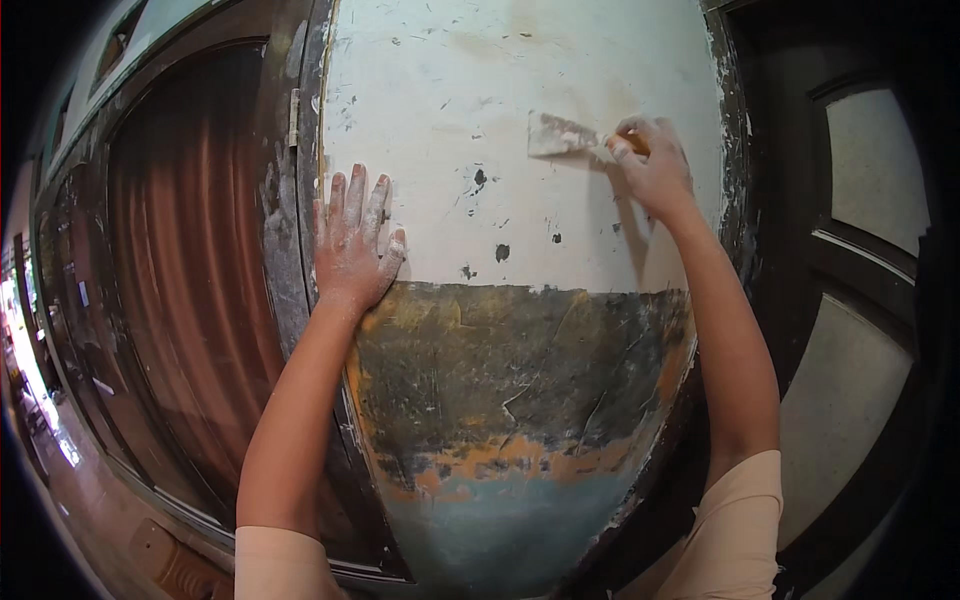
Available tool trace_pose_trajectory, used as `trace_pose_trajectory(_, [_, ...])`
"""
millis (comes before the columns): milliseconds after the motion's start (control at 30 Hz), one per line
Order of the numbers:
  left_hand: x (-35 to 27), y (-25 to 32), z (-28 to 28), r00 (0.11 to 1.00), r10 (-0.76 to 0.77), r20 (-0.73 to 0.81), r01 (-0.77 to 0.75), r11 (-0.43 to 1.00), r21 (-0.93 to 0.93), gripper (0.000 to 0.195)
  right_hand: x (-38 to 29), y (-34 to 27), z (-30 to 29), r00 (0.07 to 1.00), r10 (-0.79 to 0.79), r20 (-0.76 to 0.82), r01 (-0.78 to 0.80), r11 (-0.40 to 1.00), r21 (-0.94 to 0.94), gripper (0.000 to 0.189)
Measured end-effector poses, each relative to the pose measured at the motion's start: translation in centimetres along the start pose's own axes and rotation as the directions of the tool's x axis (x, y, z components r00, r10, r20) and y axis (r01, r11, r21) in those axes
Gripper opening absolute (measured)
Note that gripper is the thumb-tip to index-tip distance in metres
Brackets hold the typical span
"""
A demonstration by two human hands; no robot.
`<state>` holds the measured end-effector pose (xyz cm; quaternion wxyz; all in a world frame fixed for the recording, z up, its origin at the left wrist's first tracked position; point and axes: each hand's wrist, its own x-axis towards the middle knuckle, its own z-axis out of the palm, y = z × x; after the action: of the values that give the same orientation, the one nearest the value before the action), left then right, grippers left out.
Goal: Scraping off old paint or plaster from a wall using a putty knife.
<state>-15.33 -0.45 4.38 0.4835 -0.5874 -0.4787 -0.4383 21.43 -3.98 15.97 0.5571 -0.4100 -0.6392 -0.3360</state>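
Note:
My right hand (pixel 654 163) grips the orange handle of a putty knife (pixel 562 136), whose wide blade points left and is smeared with white. The blade lies at or very near the white upper part of the wall (pixel 442 97); contact is hard to make out. Dusted with white powder, my left hand (pixel 354 236) rests flat on the wall's left edge, fingers spread and pointing up. Dark chips and pits, such as the dark spot (pixel 502 253), mark the white surface between my hands. Below it runs a scraped dark band (pixel 480 360) with orange patches.
A dark wooden door frame (pixel 289 180) with a metal hinge (pixel 294 118) borders the wall on the left, beside a reddish-brown curtain (pixel 195 240) in a panel. Dark framing with pale panels (pixel 874 165) stands at right. A brown plastic object (pixel 180 559) is at lower left.

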Motion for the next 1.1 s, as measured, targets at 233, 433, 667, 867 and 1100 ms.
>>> trace_pose_trajectory(233, [-0.2,-0.1,0.0,1.000,0.012,-0.015,-0.011,1.000,0.004,0.070,-0.5,-3.3,2.1,0.987,-0.107,0.121,0.105,0.994,0.025,0.022])
trace_pose_trajectory(433, [-0.4,-0.2,0.0,0.998,-0.021,0.059,0.019,0.999,0.029,0.069,0.9,-5.0,2.4,0.997,0.014,0.070,-0.023,0.992,0.126,0.021])
trace_pose_trajectory(667, [-0.9,0.0,0.4,0.998,-0.018,0.055,0.017,0.999,0.028,0.067,2.6,-5.9,2.9,1.000,-0.001,0.017,0.000,0.999,0.033,0.020])
trace_pose_trajectory(867, [-1.6,-0.7,0.7,0.999,-0.020,0.049,0.018,0.999,0.038,0.061,0.7,-7.2,3.1,0.963,-0.215,0.161,0.206,0.976,0.075,0.020])
trace_pose_trajectory(1100, [-3.0,-0.5,0.9,0.999,-0.005,0.052,0.007,0.999,-0.032,0.060,-5.0,-6.8,2.5,0.979,-0.082,0.185,0.062,0.992,0.114,0.025])
